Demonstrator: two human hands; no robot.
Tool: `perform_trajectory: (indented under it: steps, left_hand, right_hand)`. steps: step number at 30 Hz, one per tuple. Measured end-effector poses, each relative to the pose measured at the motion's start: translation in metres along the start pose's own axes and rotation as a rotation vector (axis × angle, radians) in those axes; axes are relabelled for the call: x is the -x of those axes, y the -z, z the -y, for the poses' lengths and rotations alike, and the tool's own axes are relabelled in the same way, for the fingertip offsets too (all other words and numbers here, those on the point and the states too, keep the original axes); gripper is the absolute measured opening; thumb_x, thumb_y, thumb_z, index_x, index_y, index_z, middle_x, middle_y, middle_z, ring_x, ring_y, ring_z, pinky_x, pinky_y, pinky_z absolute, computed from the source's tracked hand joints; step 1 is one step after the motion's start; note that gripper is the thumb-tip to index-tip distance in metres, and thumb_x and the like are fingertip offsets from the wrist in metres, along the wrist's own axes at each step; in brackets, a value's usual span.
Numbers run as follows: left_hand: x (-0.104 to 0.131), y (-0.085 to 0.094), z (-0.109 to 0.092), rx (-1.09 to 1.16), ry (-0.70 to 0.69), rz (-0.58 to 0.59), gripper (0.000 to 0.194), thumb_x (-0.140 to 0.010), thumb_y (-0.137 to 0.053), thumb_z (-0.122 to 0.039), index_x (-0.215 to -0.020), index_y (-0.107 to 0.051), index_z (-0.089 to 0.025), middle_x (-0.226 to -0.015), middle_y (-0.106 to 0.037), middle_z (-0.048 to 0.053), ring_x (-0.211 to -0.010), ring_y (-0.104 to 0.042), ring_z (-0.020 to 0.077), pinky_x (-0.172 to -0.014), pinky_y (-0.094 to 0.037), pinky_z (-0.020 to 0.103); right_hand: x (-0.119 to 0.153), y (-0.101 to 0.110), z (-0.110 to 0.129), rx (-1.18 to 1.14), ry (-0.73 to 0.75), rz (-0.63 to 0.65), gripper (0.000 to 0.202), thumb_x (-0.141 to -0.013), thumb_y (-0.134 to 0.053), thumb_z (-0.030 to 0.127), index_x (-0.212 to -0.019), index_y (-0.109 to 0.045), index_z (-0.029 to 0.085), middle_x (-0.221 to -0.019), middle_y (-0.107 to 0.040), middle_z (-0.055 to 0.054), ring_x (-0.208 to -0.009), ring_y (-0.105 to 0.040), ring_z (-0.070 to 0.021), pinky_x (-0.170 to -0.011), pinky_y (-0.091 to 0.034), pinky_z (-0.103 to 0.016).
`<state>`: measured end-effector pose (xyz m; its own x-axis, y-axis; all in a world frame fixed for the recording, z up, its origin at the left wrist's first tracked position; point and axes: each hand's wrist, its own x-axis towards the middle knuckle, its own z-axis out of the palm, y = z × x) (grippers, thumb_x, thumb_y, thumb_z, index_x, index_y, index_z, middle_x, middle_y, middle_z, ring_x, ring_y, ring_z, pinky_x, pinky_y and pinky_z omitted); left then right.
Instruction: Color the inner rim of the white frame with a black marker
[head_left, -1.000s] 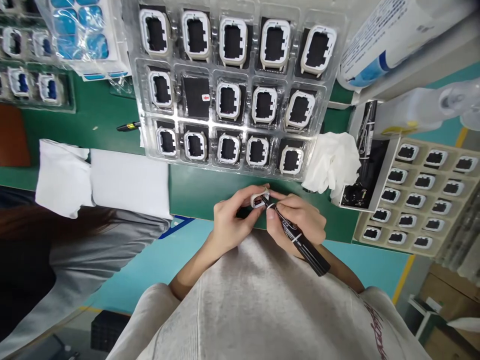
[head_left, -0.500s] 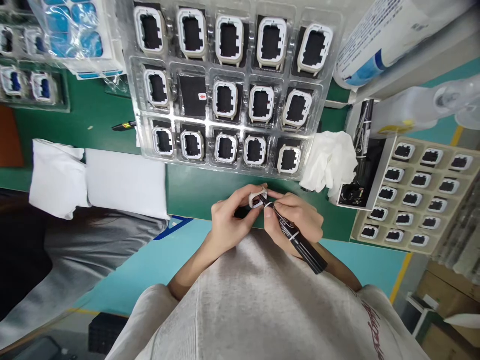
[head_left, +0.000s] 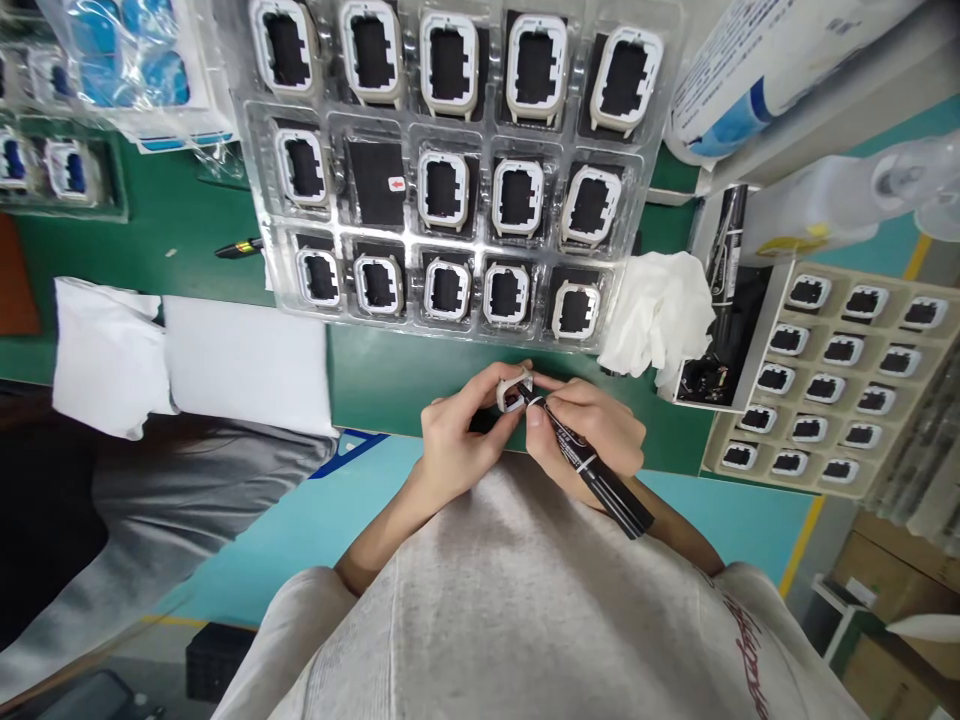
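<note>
At the near edge of the green worktop (head_left: 390,375), close to the person's body, the left hand (head_left: 457,440) pinches a small white frame (head_left: 514,392) between thumb and fingertips and holds it just above the surface. The right hand (head_left: 596,430) is closed around a black marker (head_left: 589,465) in a writing grip, and the tip of the marker touches the frame. The two hands are touching each other at the fingers.

Behind the hands, toward the far edge of the worktop, lies a clear plastic tray (head_left: 341,235) with three rows of pockets. Most pockets carry the same kind of white frame; one pocket in the middle row shows only a black insert with a small red mark. Just beside the right corner of this tray sits a crumpled white cloth (head_left: 660,315). Further to the right, a beige tray (head_left: 855,300) with many small dark parts hangs over the edge of the worktop. A black open box (head_left: 724,350) stands between the cloth and this tray. At the left near edge, white folded sheets (head_left: 240,365) rest, and another person's grey sleeve (head_left: 187,510) is below them.
</note>
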<state>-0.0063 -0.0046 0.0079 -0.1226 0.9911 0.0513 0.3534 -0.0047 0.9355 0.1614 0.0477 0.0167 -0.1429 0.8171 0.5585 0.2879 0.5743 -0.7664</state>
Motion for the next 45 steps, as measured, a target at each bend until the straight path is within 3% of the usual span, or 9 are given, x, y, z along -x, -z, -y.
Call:
perform_trajectory:
  steps: [9,20,26,32,38,45]
  left_hand:
    - [-0.0018,0.0004,-0.0035,-0.034,-0.015,0.009,0.031,-0.107,-0.083,-0.019,-0.136,-0.08,-0.029,-0.124,-0.093,-0.002,-0.088,-0.089,0.0131,-0.085,-0.07,0.02]
    - [-0.0005,0.0005,-0.0039,-0.056,0.022,0.006,0.025,-0.11,-0.082,-0.029,-0.134,-0.082,-0.026,-0.122,-0.093,0.0,-0.091,-0.09,0.0166,-0.085,-0.071,0.023]
    - [-0.0014,0.0005,-0.0039,-0.054,-0.013,0.0,0.028,-0.107,-0.084,-0.021,-0.134,-0.08,-0.026,-0.127,-0.093,-0.001,-0.091,-0.09,0.0141,-0.085,-0.069,0.019]
    - [-0.0016,0.0009,-0.0038,-0.062,-0.006,0.009,0.026,-0.108,-0.082,-0.025,-0.134,-0.08,-0.025,-0.125,-0.093,0.0,-0.088,-0.09,0.0145,-0.085,-0.07,0.021]
    - [-0.0018,0.0005,-0.0045,-0.067,-0.013,-0.01,0.026,-0.108,-0.083,-0.025,-0.134,-0.081,-0.026,-0.122,-0.094,0.0,-0.088,-0.09,0.0151,-0.084,-0.071,0.021]
    - [-0.0016,0.0007,-0.0049,-0.079,-0.019,-0.003,0.026,-0.107,-0.083,-0.022,-0.133,-0.081,-0.023,-0.124,-0.094,0.002,-0.091,-0.091,0.0148,-0.087,-0.07,0.018]
  right_hand:
    - [-0.0042,0.0011,0.0011,-0.013,0.016,0.018,0.018,-0.101,-0.079,0.007,-0.105,-0.071,0.023,-0.087,-0.077,0.001,-0.077,-0.086,-0.0188,-0.084,-0.083,-0.033]
    - [-0.0026,0.0009,0.0008,-0.01,0.001,0.007,0.024,-0.098,-0.082,0.005,-0.104,-0.07,0.025,-0.086,-0.076,0.003,-0.079,-0.088,-0.0202,-0.083,-0.082,-0.031]
    - [-0.004,0.0034,0.0015,-0.01,-0.019,0.034,0.022,-0.101,-0.08,0.005,-0.106,-0.071,0.024,-0.09,-0.08,0.0,-0.088,-0.092,-0.022,-0.082,-0.08,-0.028]
    - [-0.0058,0.0034,0.0013,-0.011,-0.014,0.044,0.024,-0.101,-0.08,0.007,-0.105,-0.069,0.027,-0.087,-0.078,0.003,-0.082,-0.09,-0.0194,-0.085,-0.083,-0.03]
    - [-0.0043,0.0046,0.0019,-0.019,-0.026,0.037,0.022,-0.101,-0.08,0.005,-0.105,-0.071,0.024,-0.089,-0.081,0.0,-0.085,-0.091,-0.0202,-0.082,-0.081,-0.027]
    - [-0.0052,0.0057,0.0031,-0.031,-0.036,0.05,0.025,-0.098,-0.083,0.003,-0.103,-0.071,0.023,-0.09,-0.081,0.001,-0.087,-0.092,-0.0221,-0.087,-0.083,-0.031]
